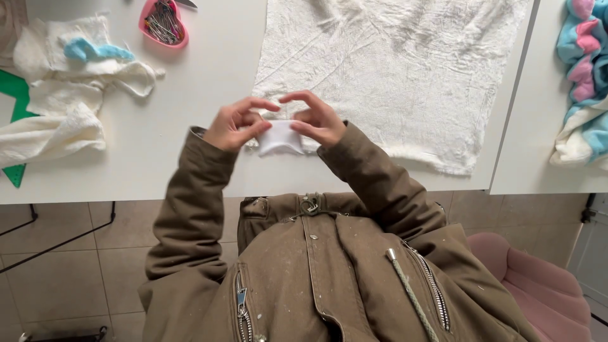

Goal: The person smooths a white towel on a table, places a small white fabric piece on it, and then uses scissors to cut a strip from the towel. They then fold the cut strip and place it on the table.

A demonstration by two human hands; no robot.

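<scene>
**Trainee:** Where is the workpiece, and what holds it?

**Instructor:** The small white fabric piece (280,138) sits at the near edge of the white bench (190,107), raised between both hands. The left hand (235,124) pinches its left upper corner between thumb and fingertips. The right hand (316,118) pinches the right upper corner the same way, the remaining fingers arched above.

**Trainee:** How will it handle?

**Instructor:** Judged from its look, it is very light and soft, with no stiffness of its own; the lower edge curves and hangs free. It is not fragile, but it will likely fold or droop wherever it is unsupported. Grip at the two upper corners, as shown, to keep the edge taut.

**Trainee:** What lies around it?

**Instructor:** Just beyond the hands, a large sheet of white plush fabric (405,69) lies flat, spreading far and right. At the far left sits a pink heart-shaped dish of pins (164,25). Left of that, a heap of white fabric scraps (57,107) carries a light blue piece (95,50). On the right, well apart, lies a striped pink, blue and white plush item (586,69).
</scene>
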